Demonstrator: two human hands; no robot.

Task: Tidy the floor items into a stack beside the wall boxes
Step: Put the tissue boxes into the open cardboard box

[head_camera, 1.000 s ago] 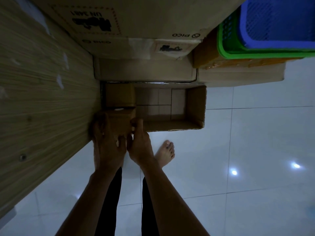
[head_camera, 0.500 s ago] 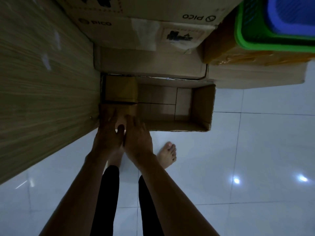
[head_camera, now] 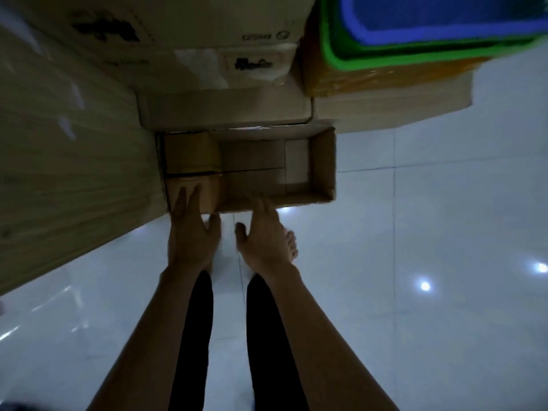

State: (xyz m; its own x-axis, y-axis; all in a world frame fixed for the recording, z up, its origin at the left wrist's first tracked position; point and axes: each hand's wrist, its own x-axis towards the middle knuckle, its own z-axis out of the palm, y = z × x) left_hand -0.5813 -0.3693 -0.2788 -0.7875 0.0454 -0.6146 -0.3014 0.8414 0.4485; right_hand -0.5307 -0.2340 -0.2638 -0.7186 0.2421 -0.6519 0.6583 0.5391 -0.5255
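While the person bends over the open carton [head_camera: 323, 164] by the wooden wall [head_camera: 74, 173], left hand [head_camera: 189, 235] lies flat, fingers straight, on the nearer small box [head_camera: 207, 189] in the carton's left end. Right hand [head_camera: 262, 241] spread, holding nothing, at the near rim (contact unclear; frame blurred).

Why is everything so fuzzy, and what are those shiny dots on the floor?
In the head view the room is dim; motion blur smears the print on the big cardboard box and the green basket rim; the dots are probably lights reflected in the glossy floor tiles.
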